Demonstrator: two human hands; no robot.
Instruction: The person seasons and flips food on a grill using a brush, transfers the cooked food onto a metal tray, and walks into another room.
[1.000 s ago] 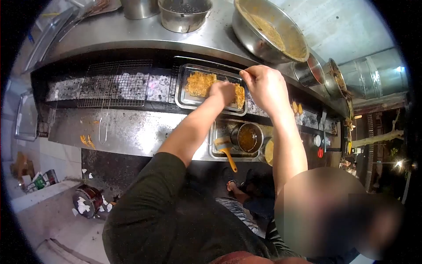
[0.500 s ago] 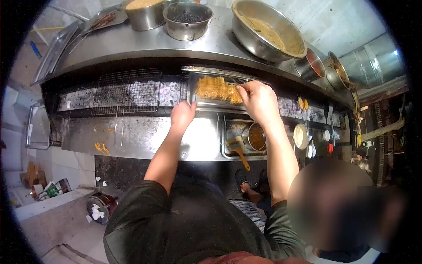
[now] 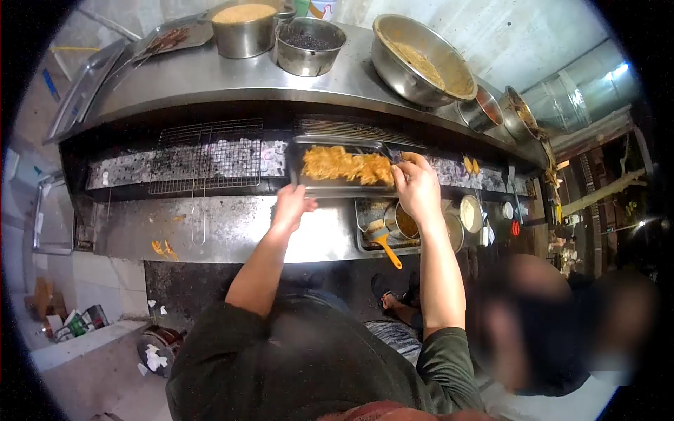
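Orange-coated food pieces lie in a row in a metal tray, which is over the grill trough. My left hand is at the tray's near left corner, its thumb against the edge and its other fingers partly hidden. At the tray's right end, my right hand is closed, with thumb and fingertips pinched beside the last food piece. Whether those fingers grip the tray's rim or a thin skewer end is too small to tell.
A wire grate covers coals on the left. Nearer me, a brush rests on a tray beside a sauce pot. Large bowls stand on the back shelf. Two skewered pieces are right. Another person is at lower right.
My left hand has drawn back from the food to the tray's left corner. My right hand has come down to the tray's right end. The tray has tilted and shifted slightly.
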